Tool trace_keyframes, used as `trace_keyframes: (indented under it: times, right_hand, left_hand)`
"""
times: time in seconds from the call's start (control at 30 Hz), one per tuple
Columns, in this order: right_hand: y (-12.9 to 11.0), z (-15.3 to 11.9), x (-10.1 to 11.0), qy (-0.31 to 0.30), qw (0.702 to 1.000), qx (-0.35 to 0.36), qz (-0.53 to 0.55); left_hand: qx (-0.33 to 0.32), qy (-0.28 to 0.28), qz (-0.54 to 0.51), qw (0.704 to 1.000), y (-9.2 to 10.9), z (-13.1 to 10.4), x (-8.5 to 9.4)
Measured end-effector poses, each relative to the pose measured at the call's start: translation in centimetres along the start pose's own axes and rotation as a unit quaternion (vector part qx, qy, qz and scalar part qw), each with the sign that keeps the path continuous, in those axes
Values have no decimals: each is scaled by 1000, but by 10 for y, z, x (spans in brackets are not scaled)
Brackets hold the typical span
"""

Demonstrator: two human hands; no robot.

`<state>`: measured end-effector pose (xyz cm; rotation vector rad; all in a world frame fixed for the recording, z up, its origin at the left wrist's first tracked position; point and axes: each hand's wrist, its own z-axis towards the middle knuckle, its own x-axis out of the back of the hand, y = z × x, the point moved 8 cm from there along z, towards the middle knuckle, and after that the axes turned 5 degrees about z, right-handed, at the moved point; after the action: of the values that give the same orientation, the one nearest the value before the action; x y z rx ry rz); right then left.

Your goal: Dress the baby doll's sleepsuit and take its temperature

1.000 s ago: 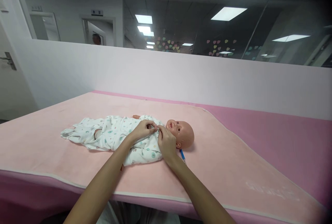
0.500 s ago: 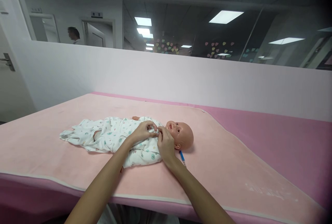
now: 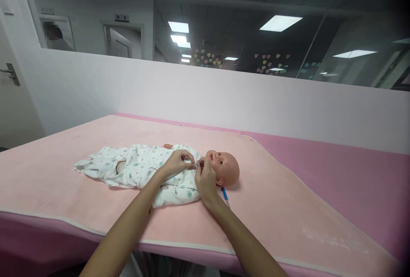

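Observation:
A baby doll (image 3: 229,168) lies on its back, its head to the right. It wears white baby clothes (image 3: 144,157) with a small coloured print. At the neck and upper chest, my left hand (image 3: 177,162) pinches the cloth between thumb and fingers. Close beside it, just below the doll's chin, my right hand (image 3: 206,179) also has its fingertips closed on the clothing. The exact spot between the fingertips is too small to make out. One bare doll hand (image 3: 168,146) shows at the far side, and a bit of leg shows through a gap in the clothes.
The doll rests on a pink mat (image 3: 272,208) over a darker pink surface (image 3: 352,170). A thin blue object (image 3: 224,193) lies near the doll's head. Behind stands a white wall (image 3: 224,97) with a window above it, and a person (image 3: 56,37) is beyond the glass.
My right fingertips have shifted slightly right, away from my left ones. The person behind the glass has moved left. The doll lies as before.

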<state>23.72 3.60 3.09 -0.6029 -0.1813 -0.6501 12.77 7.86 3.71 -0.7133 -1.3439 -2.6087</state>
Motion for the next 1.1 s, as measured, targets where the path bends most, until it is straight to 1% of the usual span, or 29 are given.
trace_keyframes:
  times: [0.1,0.17,0.27,0.43,0.67,0.83,0.93,1.1]
  right_hand:
    - [1,0,0,8,1000,5,10]
    - [1,-1,1,13,1000,10,13]
    - [1,-1,2,17,1000,18,15]
    - [0,-1,1,7,999,27,19]
    - [2,0,1,2,999,3,45]
    - [6,0,2,5,999,-13,51]
    - [3,0,1,1,999,9,33]
    - [-7,2,-1,-14,997,64,-31]
  left_hand:
    - [7,21,-5,1000,-4,1,2]
    - [18,25,-7,1000,-7,1,2]
    - [31,17,-17,999,-8,2,0]
    - [26,-6,-25,999,-3,1,-1]
    - [18,-16,-23,999,-2,1,-1]
    - [2,-23,-19,1000,3,0,-2]
    - [-1,-17,-16,1000,3,0,-2]
    - [29,-21,-25,999,-6,1,-5]
